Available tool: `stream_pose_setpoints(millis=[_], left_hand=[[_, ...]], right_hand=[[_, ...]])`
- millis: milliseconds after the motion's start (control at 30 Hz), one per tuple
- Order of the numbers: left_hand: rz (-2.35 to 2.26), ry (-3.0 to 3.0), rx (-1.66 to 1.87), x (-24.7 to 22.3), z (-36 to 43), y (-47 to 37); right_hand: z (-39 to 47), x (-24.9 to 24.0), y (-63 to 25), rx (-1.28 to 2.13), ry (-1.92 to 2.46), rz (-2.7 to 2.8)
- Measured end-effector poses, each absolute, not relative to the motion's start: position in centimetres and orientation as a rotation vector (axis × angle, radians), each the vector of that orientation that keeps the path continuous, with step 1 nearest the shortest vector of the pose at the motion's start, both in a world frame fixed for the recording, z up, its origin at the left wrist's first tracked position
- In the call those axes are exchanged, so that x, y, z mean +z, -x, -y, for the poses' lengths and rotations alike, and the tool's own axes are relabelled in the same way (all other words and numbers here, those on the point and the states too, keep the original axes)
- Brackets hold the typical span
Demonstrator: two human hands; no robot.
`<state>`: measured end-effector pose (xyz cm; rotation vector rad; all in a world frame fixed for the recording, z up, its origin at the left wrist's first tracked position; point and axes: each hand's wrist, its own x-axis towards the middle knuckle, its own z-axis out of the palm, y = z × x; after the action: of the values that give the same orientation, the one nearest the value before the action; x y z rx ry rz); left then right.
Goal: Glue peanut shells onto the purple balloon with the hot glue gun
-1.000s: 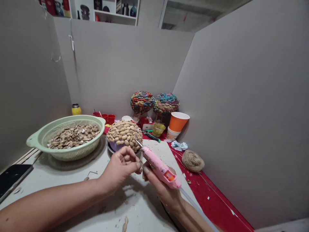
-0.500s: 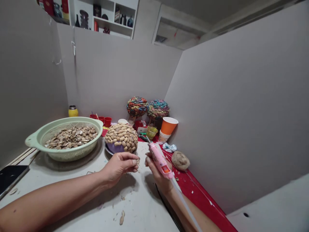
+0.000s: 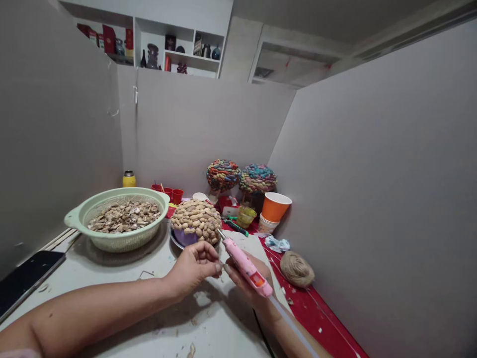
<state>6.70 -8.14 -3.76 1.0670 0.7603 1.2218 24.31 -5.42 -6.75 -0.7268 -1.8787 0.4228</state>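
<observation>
My right hand (image 3: 251, 278) is wrapped round a pink hot glue gun (image 3: 244, 263), its metal nozzle pointing up and left towards the ball. From its rear runs a long translucent glue stick (image 3: 288, 318). My left hand (image 3: 192, 271) is closed in a pinch, thumb tip meeting the right thumb; the small piece of peanut shell in its fingers is mostly hidden now. Just beyond the left hand, a ball covered with peanut shells (image 3: 197, 214) rests in a shallow metal bowl (image 3: 175, 243). A bare purple patch (image 3: 185, 236) shows at its lower left.
A green colander (image 3: 119, 243) of shells stands left, near a dark phone (image 3: 32, 271). Behind are red cups (image 3: 177, 196), two colourful balls on stands (image 3: 223, 175), pliers (image 3: 237, 227) and an orange paper cup (image 3: 275, 207). Twine (image 3: 297, 269) lies right. Grey partitions surround the table.
My hands have come together, so the thumb tips now meet. The shell piece seen in my left fingers is now mostly hidden. The view has shifted, moving everything right and down.
</observation>
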Motion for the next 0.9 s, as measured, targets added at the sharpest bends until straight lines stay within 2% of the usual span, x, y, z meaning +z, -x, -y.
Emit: stream_pose_setpoints(millis=[167,433,633,900], left_hand=[[-0.791,-1.115,1.224,-3.4,8.2,-6.5],[-0.814,-1.17,1.2,-3.3,8.4,-5.9],[-0.825,-1.329,1.141,-3.4,9.1,-5.9],[-0.806,-1.234,1.104,-3.9,9.1,-5.6]], right_hand=[[5.8,-5.9,-24.0,0.529,0.7,1.9],[7.1,-3.6,-24.6,0.77,0.904,1.726],[7.0,-3.7,-24.8,0.875,0.909,1.631],[7.3,-3.9,-24.2,1.016,0.875,1.566]])
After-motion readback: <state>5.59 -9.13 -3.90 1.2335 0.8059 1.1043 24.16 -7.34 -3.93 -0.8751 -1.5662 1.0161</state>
